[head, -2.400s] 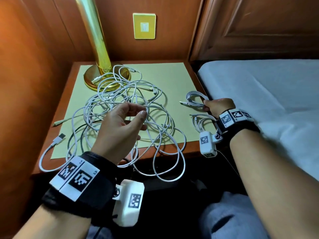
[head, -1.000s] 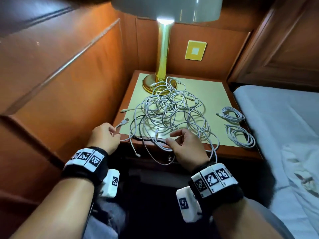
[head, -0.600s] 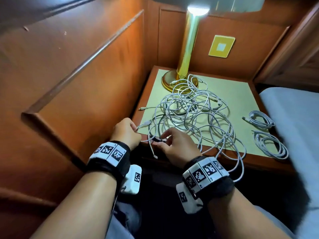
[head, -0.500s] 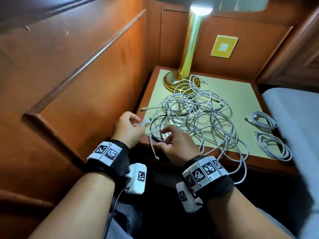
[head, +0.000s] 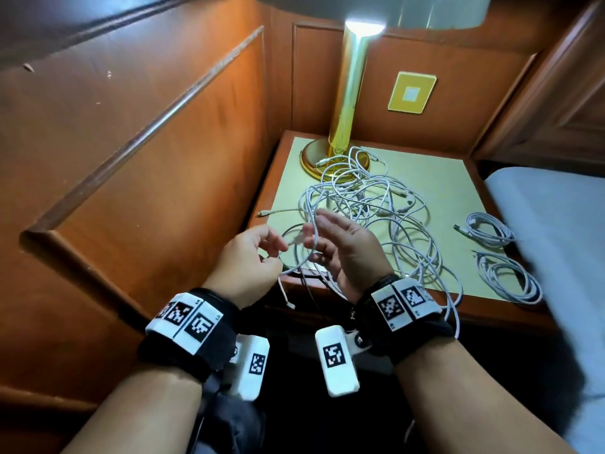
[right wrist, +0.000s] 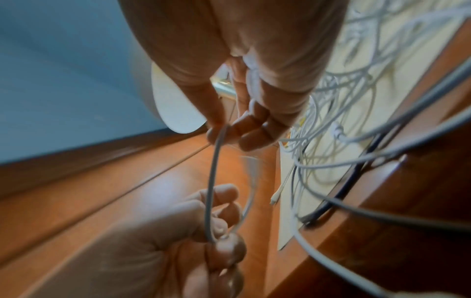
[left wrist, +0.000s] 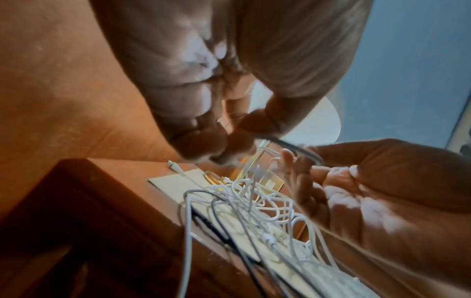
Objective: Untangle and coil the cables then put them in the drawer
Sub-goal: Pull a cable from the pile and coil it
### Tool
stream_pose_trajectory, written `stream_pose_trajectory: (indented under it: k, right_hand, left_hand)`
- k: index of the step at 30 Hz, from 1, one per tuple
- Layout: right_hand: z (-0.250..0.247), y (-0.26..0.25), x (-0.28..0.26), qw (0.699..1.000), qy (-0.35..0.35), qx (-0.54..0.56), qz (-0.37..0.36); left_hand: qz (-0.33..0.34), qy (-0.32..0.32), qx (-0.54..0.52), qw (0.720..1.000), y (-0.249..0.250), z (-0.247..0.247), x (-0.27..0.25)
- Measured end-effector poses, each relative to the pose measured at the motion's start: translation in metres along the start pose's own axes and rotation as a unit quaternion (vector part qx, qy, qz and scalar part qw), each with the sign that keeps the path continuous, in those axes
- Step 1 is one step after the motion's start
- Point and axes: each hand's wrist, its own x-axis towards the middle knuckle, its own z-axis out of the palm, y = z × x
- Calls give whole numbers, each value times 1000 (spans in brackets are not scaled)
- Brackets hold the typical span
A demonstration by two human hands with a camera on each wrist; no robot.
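Note:
A tangle of white cables [head: 366, 204] lies on the nightstand's yellow mat [head: 435, 178], with loops hanging over the front edge. Two coiled cables [head: 489, 229] [head: 510, 280] lie apart at the mat's right side. My left hand [head: 278, 252] is raised just in front of the nightstand's near left corner and pinches one white cable [right wrist: 211, 181] near its end. My right hand [head: 312, 232] is close beside it and pinches the same cable [head: 296, 267] between thumb and fingers, so a short loop hangs between the hands. The right wrist view shows both pinches, blurred.
A brass lamp [head: 347, 103] stands at the mat's back left, its base [head: 314, 158] under some cable loops. Wood panelling [head: 147, 158] closes the left side. A bed [head: 556, 224] lies to the right. A dark cable [right wrist: 331, 201] also hangs over the front edge.
My right hand left the coils at the right and joined the left at the near left corner. Both hands have risen from the front edge with one cable held between them.

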Motion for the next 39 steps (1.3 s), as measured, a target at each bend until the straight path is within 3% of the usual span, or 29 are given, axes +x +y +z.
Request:
stream_pose_trajectory:
  k: [3, 6, 9, 13, 16, 20, 23, 28, 32, 39]
  right_hand:
    - [-8, 4, 4, 988, 41, -141, -41]
    - [-15, 3, 5, 967, 48, -238, -73]
    - [-19, -1, 1, 936, 27, -331, -116]
    - [-25, 1, -2, 872, -24, -459, -167]
    - [-25, 4, -5, 852, -65, -478, -201]
    - [-26, 2, -8, 840, -82, -500, -192]
    - [-28, -2, -8, 839, -46, -513, -177]
    - [-39, -6, 0, 814, 49, -554, -166]
    - [-40, -8, 0, 823, 38, -549, -143]
    - [-42, -3, 4, 810, 29, -572, -125]
  left_hand:
    - [-30, -14, 43, 999, -6, 1, 1]
    - [-38, 35, 53, 997, -9, 0, 5]
    - [17, 95, -19, 995, -10, 2, 10]
    - [118, 60, -35, 991, -9, 10, 14]
    - [137, 33, -64, 988, -3, 14, 15]
    - [131, 100, -60, 984, 0, 15, 16]
    - [109, 148, -87, 979, 1, 12, 16]
    - [118, 167, -177, 963, 14, 8, 10]
    - [138, 184, -187, 955, 24, 5, 4]
    - [152, 239, -189, 940, 26, -1, 0]
